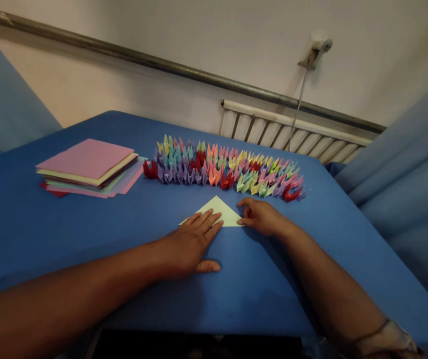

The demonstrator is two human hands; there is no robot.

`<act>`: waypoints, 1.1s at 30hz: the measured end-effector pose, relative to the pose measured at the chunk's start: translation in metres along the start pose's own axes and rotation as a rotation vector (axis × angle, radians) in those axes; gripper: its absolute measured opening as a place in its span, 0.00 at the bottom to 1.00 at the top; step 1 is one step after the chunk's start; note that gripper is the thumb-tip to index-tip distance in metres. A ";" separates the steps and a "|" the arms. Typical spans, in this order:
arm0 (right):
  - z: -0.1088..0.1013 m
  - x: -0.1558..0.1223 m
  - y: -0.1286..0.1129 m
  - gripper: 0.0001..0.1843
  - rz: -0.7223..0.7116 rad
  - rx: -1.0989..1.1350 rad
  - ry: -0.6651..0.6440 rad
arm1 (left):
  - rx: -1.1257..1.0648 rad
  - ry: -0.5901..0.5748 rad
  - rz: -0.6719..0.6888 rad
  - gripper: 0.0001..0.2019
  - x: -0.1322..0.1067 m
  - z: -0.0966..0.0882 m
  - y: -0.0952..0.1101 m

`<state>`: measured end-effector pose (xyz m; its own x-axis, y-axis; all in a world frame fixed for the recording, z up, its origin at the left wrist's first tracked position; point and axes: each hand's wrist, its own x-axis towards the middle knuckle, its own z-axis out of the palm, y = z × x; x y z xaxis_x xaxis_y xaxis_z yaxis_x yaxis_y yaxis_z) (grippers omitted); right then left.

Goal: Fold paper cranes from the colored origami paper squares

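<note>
A pale yellow-green sheet of paper point(228, 215), folded into a triangle, lies on the blue table with its peak pointing away from me. My left hand point(195, 244) rests flat over its left part, fingers spread and thumb stretched out on the cloth. At the right corner is my right hand point(264, 217). Its thumb tip touches the paper's corner, while the index finger is bent and held apart above it. The left corner of the triangle is partly covered by my fingers.
Beyond the paper stand rows of folded paper cranes point(217, 164) in many colours. A stack of coloured paper sheets point(86, 159) lies at the left. Blue cloth covers the table point(142, 214). A metal rail point(184, 71) and a radiator point(258, 122) run along the wall; blue curtains point(411, 164) hang at both sides.
</note>
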<state>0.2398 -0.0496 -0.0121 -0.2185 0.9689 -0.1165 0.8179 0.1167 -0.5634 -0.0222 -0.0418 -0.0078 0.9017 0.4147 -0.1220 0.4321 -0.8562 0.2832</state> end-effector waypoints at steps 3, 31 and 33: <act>-0.010 -0.005 0.000 0.20 0.060 -0.094 -0.032 | 0.005 -0.029 -0.066 0.48 -0.002 -0.003 0.001; 0.038 0.007 -0.020 0.12 -0.157 0.643 0.237 | -0.841 0.395 -0.320 0.17 0.020 -0.032 -0.032; 0.036 0.005 -0.021 0.12 -0.176 0.656 0.223 | -0.840 0.404 -0.312 0.15 0.019 -0.034 -0.030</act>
<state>0.2020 -0.0547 -0.0305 -0.1459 0.9776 0.1519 0.2768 0.1877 -0.9424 -0.0189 0.0023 0.0133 0.6088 0.7931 -0.0160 0.3594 -0.2578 0.8969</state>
